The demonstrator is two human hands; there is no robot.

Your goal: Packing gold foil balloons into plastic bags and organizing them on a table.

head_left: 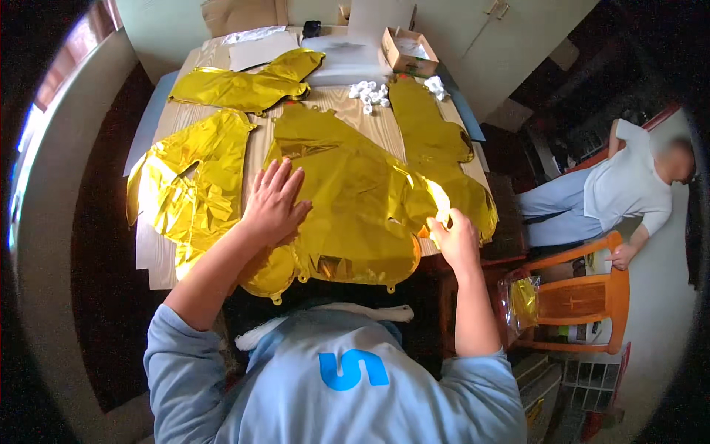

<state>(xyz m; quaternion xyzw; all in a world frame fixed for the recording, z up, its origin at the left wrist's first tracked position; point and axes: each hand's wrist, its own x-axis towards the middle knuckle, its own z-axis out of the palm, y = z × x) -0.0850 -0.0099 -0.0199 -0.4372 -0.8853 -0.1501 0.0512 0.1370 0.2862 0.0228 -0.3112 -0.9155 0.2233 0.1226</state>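
Pose | left hand (274, 203): palm down, spread on gold foil (347, 185) | right hand (458, 240): pinching foil edge

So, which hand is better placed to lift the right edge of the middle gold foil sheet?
Likely the right hand: it seems to pinch the foil sheet at that edge, while the left hand lies spread on the opposite side.

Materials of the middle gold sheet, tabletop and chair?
Middle gold sheet: probably metallised plastic film, glossy; mirror-like highlights, fine creases.
Tabletop: wood or wood-print laminate, since pale grain shows; finish unclear.
Chair: likely varnished wood, orange-brown with some sheen.
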